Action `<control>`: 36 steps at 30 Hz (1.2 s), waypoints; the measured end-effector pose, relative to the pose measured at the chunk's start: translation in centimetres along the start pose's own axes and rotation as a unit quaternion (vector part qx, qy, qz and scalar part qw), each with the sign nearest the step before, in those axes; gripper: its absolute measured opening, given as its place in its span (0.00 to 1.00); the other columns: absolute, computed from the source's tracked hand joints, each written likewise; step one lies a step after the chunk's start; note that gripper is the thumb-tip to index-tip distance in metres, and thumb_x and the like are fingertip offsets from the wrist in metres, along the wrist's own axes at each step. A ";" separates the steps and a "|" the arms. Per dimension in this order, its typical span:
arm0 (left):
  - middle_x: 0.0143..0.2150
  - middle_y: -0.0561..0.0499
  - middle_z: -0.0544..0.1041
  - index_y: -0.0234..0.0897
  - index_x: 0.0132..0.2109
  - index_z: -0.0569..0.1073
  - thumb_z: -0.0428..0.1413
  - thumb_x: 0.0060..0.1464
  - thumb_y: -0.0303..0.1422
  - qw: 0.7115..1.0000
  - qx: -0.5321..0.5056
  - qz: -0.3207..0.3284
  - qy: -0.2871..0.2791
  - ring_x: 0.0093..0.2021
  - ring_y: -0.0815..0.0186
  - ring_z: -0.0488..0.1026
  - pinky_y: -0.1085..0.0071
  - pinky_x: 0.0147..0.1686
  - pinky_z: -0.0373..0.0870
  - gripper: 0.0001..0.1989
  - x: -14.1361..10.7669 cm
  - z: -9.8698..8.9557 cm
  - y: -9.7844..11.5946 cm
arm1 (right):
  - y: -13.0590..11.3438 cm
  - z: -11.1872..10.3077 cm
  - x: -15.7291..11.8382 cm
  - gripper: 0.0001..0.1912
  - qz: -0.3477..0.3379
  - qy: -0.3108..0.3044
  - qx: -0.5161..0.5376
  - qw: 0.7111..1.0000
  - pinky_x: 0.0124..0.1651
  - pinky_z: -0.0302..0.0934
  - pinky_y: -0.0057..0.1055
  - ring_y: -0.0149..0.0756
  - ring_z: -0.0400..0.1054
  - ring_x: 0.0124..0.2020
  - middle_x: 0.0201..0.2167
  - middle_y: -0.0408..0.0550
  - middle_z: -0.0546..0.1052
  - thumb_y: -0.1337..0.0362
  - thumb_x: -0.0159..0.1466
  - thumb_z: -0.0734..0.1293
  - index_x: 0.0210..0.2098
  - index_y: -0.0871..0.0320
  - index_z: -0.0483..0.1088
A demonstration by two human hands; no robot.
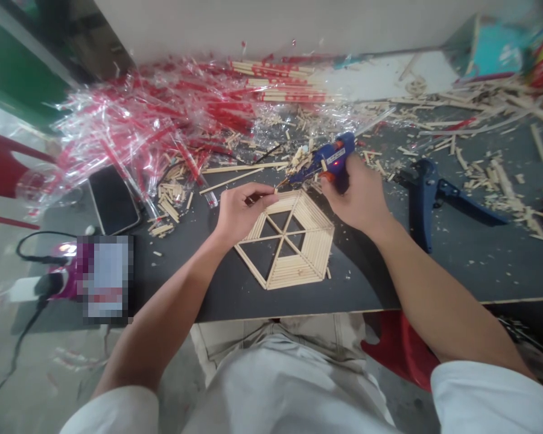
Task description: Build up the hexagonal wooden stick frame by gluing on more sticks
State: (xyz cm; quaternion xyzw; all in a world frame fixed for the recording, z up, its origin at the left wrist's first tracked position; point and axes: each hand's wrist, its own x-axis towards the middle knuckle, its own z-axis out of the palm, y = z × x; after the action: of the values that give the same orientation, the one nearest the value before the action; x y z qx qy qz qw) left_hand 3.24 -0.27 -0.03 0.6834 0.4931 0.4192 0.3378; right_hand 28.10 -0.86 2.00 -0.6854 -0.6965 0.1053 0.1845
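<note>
Just beyond the far-left edge of the frame [298,268], our left hand [236,212] holds its thumb and forefinger narrow, pinching a small stick [276,190]. Those fingertips sit at the frame's far edge; whether they touch it, we cannot tell. The frame lies flat on the dark table [235,304], between our forearms, with six spokes meeting in the middle. Rows of sticks fill most of its sections, while the near-left one is open inside a thin outer edge.

Beyond the frame's far-right edge, our right hand [361,194] is wrapped around the blue gun [332,158]. The gun's nozzle points left, close to our left fingertips, and a small red light glows on its body.

Right of the frame, well apart, lies the blue cutter [420,211], its handles spread. Wood scraps [495,178] are strewn past the cutter. Beyond the frame, two loose sticks [239,179] lie near our left hand, and farther back are bundles [294,96] in red and clear wrap. Crumpled wrappers [154,114] pile up far-left of the frame. Left of it we see a dark phone [114,200] and, nearer us, a device [108,274] with a pixelated screen.
</note>
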 end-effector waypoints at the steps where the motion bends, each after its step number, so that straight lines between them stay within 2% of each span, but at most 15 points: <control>1: 0.35 0.50 0.87 0.40 0.39 0.86 0.67 0.57 0.33 1.000 -0.001 0.001 -0.001 0.31 0.67 0.80 0.72 0.33 0.75 0.04 0.0 0.0 0.0 | 0.1 0.0 0.0 0.20 0.002 0.000 0.001 1.000 0.46 0.64 0.44 0.52 0.74 0.42 0.42 0.60 0.79 0.54 0.71 0.59 0.56 0.57 0.69; 11: 0.36 0.49 0.86 0.39 0.39 0.86 0.67 0.58 0.34 1.000 -0.004 0.007 -0.004 0.31 0.68 0.78 0.72 0.33 0.73 0.05 -0.1 0.1 0.1 | 0.8 0.3 0.1 0.17 -0.009 0.016 -0.004 1.000 0.44 0.64 0.43 0.51 0.74 0.39 0.39 0.58 0.79 0.54 0.70 0.61 0.52 0.56 0.70; 18: 0.35 0.49 0.86 0.38 0.39 0.86 0.68 0.57 0.36 1.000 0.001 0.001 -0.009 0.31 0.68 0.78 0.72 0.32 0.73 0.06 -0.1 0.0 0.1 | 2.5 1.8 0.5 0.12 -0.075 0.101 0.056 0.991 0.36 0.64 0.41 0.45 0.70 0.28 0.28 0.50 0.76 0.51 0.68 0.65 0.45 0.52 0.70; 28: 0.37 0.49 0.86 0.39 0.38 0.85 0.67 0.57 0.36 0.998 -0.050 0.018 0.017 0.31 0.70 0.75 0.73 0.31 0.70 0.06 0.0 0.0 -0.2 | 2.6 1.3 0.3 0.17 -0.036 0.127 0.065 0.989 0.43 0.70 0.50 0.55 0.77 0.37 0.35 0.54 0.80 0.50 0.64 0.71 0.47 0.52 0.71; 33: 0.34 0.50 0.84 0.38 0.36 0.84 0.70 0.53 0.38 0.987 -0.155 -0.007 0.042 0.26 0.74 0.71 0.75 0.25 0.67 0.08 0.2 0.1 0.0 | 2.5 1.3 0.1 0.27 -0.016 0.121 0.115 0.986 0.39 0.71 0.49 0.50 0.75 0.31 0.32 0.51 0.79 0.43 0.57 0.78 0.47 0.51 0.69; 36: 0.33 0.51 0.83 0.38 0.36 0.83 0.73 0.51 0.42 0.963 -0.263 -0.057 0.032 0.20 0.78 0.66 0.76 0.19 0.62 0.13 0.4 0.0 0.4 | 2.4 1.6 0.0 0.24 -0.024 0.137 0.116 0.983 0.38 0.70 0.48 0.49 0.75 0.31 0.31 0.50 0.79 0.44 0.58 0.76 0.45 0.50 0.69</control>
State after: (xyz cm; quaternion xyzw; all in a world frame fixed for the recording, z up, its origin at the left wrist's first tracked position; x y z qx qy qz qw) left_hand 3.46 0.01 0.47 0.5273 0.4140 0.5361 0.5130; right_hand 29.64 -0.59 -0.39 -0.6502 -0.6641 0.0857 0.3591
